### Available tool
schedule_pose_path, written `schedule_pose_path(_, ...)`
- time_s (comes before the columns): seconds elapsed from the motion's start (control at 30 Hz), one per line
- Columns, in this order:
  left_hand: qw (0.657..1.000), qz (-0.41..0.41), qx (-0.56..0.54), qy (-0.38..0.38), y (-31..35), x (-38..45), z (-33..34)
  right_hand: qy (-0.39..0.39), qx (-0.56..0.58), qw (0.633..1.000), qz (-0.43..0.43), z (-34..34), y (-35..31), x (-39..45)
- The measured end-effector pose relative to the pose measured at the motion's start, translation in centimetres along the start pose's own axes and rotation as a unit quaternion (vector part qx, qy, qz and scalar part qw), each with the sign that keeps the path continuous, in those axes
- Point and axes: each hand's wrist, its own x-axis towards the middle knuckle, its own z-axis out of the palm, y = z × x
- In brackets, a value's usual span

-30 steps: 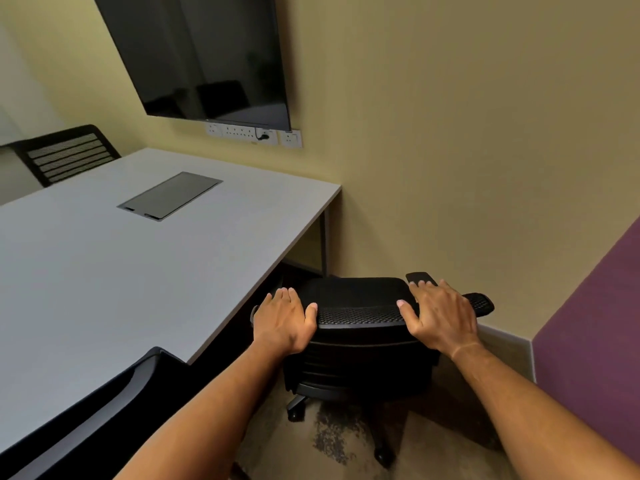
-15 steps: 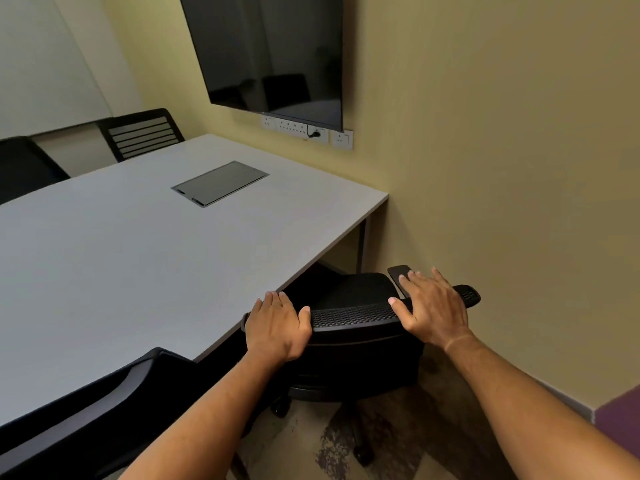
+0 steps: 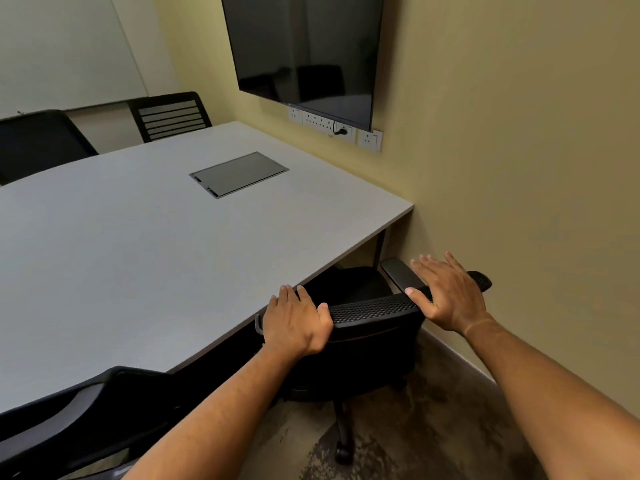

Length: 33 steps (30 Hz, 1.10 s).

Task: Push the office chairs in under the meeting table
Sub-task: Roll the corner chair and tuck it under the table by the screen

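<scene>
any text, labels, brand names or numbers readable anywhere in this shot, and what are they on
None can be read.
Wall screen: dark, no logo or lettering shows.
Socket strip below it: any markings are too small to tell.
Floor box lid in the meeting table: plain, no label.
Office chair under the left hand and right hand: no brand tag visible.

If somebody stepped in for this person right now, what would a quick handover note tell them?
Left hand: gripping the top edge of the black mesh-backed office chair.
Right hand: flat on the same edge, fingers spread.
Done: this chair's seat sits partly under the grey rectangular meeting table, near the corner by the yellow wall.
Left: finish pushing it in, then the dark chair at the near edge. Two black chairs at the far side look close to the table.
</scene>
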Motion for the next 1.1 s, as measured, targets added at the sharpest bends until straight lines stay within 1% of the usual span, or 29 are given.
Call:
schedule_pose_path(0.17,0.999,-0.019,-0.021,-0.028,2.3,2.3,0.0,-0.003,0.015,0.999,-0.030,0.5,3.0,3.1)
schedule_pose_path(0.27,0.999,-0.034,-0.028,-0.030,3.6,3.2,0.0,-0.006,0.029,0.998,-0.046,0.8,4.5,4.8)
schedule_pose_path(0.57,0.997,-0.067,-0.048,0.007,6.2,5.4,0.0,-0.001,0.062,0.994,-0.090,2.1,7.6,9.4)
schedule_pose_path(0.8,0.993,-0.107,-0.039,0.027,7.1,7.8,0.0,0.024,0.089,0.985,-0.142,3.4,9.2,13.5)
schedule_pose_path(1.1,0.979,-0.193,0.001,0.060,9.0,10.8,0.0,0.036,0.099,0.971,-0.216,4.6,11.1,19.4)
